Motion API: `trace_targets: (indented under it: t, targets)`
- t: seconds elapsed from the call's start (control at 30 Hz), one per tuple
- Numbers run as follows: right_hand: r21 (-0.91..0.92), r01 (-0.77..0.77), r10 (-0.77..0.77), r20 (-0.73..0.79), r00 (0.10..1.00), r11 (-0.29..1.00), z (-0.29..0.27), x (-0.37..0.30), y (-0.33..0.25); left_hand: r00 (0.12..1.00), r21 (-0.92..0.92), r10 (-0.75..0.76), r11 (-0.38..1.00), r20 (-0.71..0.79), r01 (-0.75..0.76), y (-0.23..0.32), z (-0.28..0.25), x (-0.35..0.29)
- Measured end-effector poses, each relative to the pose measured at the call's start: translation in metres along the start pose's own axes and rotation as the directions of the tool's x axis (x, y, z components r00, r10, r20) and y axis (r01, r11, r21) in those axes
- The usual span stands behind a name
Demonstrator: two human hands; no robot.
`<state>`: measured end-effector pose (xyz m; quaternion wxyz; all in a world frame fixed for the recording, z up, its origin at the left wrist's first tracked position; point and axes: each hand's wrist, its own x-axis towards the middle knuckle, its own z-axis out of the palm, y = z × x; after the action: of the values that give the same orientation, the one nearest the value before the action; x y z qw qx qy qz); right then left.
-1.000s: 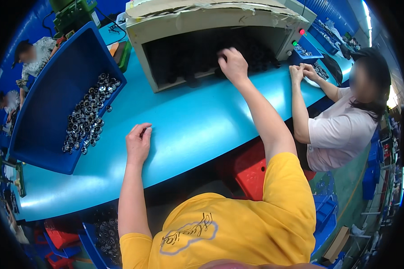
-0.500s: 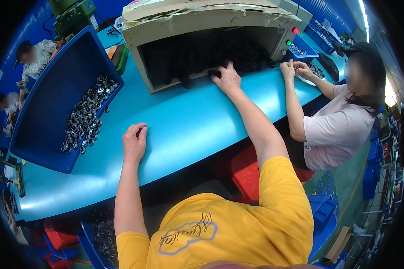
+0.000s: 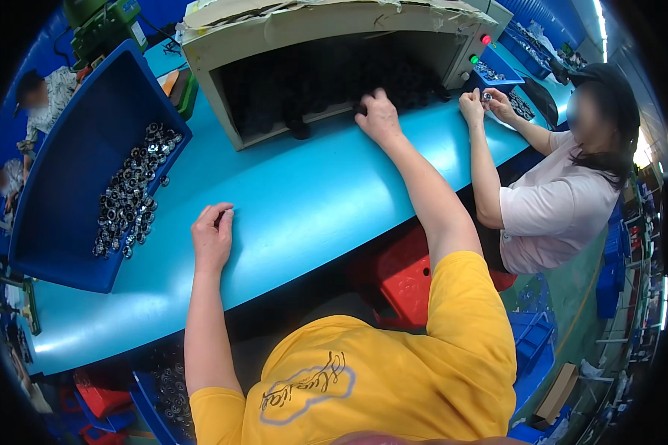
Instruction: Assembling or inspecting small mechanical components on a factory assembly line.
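Note:
My left hand (image 3: 212, 236) rests just over the blue tabletop (image 3: 289, 222), its fingers curled in. A small dark piece (image 3: 220, 216) shows between thumb and fingers, too small to name. At the front lip of a beige metal box (image 3: 223, 111) is my right hand (image 3: 381, 120), fingers bent and closed; whatever they hold is hidden. Inside the box lies a heap of black parts (image 3: 326, 81), hard to make out in the dark. One black part (image 3: 298, 130) sticks out over the box's front edge.
Left of my left hand a big blue bin (image 3: 59, 185) lies tipped, with shiny metal-and-black round parts (image 3: 130, 196) spilling toward its lip. A co-worker (image 3: 553, 193) at the right handles a small shiny part. A red stool (image 3: 397, 278) stands below the table edge.
My right hand has drawn slightly back from the black parts at the box's front edge, its fingers more curled. My left hand stays curled in nearly the same place. The view has shifted slightly.

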<state>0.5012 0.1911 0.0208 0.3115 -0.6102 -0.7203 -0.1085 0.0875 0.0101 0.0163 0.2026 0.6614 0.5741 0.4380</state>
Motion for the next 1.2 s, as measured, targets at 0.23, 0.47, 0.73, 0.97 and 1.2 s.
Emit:
trace_targets:
  t: [0.23,0.47,0.73,0.97,1.2]
  targets:
    - [0.03,-0.13,0.133,-0.288,0.948,0.991,-0.02,0.065,0.035,1.0,-0.001,-0.011,1.0,-0.001,0.011,-0.001,0.001,0.008]
    - [0.006,0.04,-0.036,-0.306,0.951,0.999,-0.025,0.079,0.027,0.999,-0.042,-0.042,0.998,-0.012,0.041,-0.004,-0.001,0.005]
    - [0.114,0.206,-0.227,0.219,0.949,0.972,-0.004,-0.019,-0.129,0.999,0.007,-0.034,0.999,0.013,0.034,0.005,-0.006,-0.004]
    - [0.081,0.219,-0.231,0.206,0.951,0.972,0.027,-0.009,-0.129,0.998,0.028,0.056,0.998,-0.029,-0.055,0.001,-0.001,-0.001]
    - [0.129,0.283,-0.284,-0.007,0.959,0.951,-0.018,0.014,-0.093,0.999,0.02,0.03,0.999,-0.034,-0.03,0.0,-0.004,-0.003]
